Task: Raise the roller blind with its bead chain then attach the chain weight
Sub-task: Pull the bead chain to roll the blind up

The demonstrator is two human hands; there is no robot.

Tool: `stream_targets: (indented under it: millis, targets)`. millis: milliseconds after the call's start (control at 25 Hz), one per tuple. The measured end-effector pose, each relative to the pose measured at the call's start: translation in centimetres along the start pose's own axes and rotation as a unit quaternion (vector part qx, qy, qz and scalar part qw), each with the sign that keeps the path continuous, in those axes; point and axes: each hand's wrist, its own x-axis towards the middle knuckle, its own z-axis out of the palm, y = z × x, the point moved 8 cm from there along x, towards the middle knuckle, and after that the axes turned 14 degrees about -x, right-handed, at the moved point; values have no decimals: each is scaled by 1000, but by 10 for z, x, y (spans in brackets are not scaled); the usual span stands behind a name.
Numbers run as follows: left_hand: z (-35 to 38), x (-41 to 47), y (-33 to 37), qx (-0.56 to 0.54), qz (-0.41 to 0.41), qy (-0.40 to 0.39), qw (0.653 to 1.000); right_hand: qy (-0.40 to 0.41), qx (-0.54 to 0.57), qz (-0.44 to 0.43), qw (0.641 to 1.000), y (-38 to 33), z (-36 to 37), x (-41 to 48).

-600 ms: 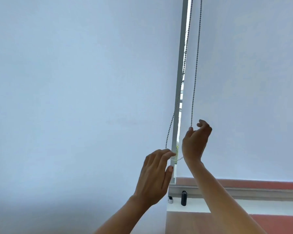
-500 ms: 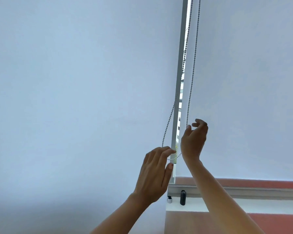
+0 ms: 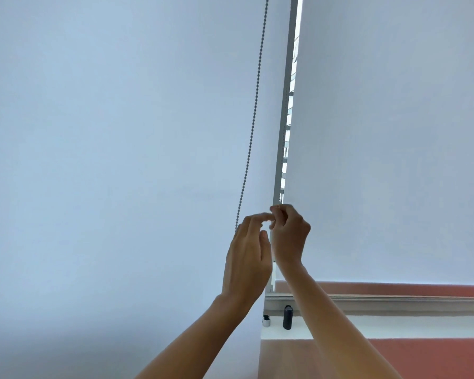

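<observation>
1. The bead chain [image 3: 253, 124] hung in front of the left roller blind [image 3: 107, 160]. It ran from 12 o'clock down to just left of centre, where it slipped behind the fingers of the left hand [image 3: 248, 258].
2. I judged the chain light and limp. It would be strong in tension along its length, but the small round beads could slide through a loose grip. It was best taken by pinching one strand between thumb and forefinger, so that a bead lodged against the skin.
3. The left hand stood upright just below centre with its back to me. Its fingers were raised and only lightly bent, closed on nothing I could see, and the forefinger reached to 3 o'clock.
4. The right hand [image 3: 289, 233] sat touching it at 3 o'clock, in front of the window frame [image 3: 285, 105]. Its fingers were curled and the thumb and forefinger were pinched. They appeared to hold the chain's lower loop, though blur hid the beads.
5. Both forearms rose from 6 o'clock.
</observation>
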Motion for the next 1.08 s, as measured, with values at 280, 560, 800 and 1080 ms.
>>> stream_targets:
  millis: [280, 560, 800, 1080]
  targets:
    - [4, 54, -5, -125, -199, 30, 972, 37, 12, -32, 999, -17, -14, -29]
    - [22, 87, 12, -354, -281, -21, 892, 97, 26, -112, 989, -45, -32, -47]
    - [-3, 77, 18, -235, -222, 100, 941, 54, 86, -86, 991, -52, -29, -58]
    - [-15, 68, 30, -268, -109, 101, 952, 86, 193, 18, 977, -38, -42, -62]
